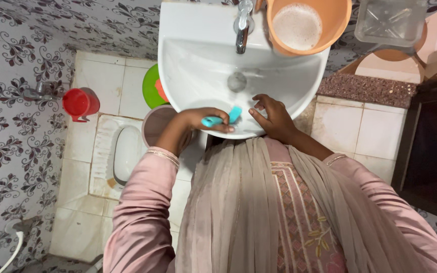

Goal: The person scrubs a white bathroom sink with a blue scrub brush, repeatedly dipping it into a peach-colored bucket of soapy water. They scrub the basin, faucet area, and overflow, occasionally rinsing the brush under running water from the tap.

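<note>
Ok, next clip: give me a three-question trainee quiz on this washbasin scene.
1. True or false: the left hand grips the turquoise brush.
2. Where does the right hand rest? A) on the tap B) on the washbasin front rim C) in the orange bucket
3. What colour is the mug on the floor at the left?

Key: 1 true; 2 B; 3 red.

Person wears pink long sleeves, thin bangles at wrists, beige scarf, pink tunic front with geometric embroidery.
</note>
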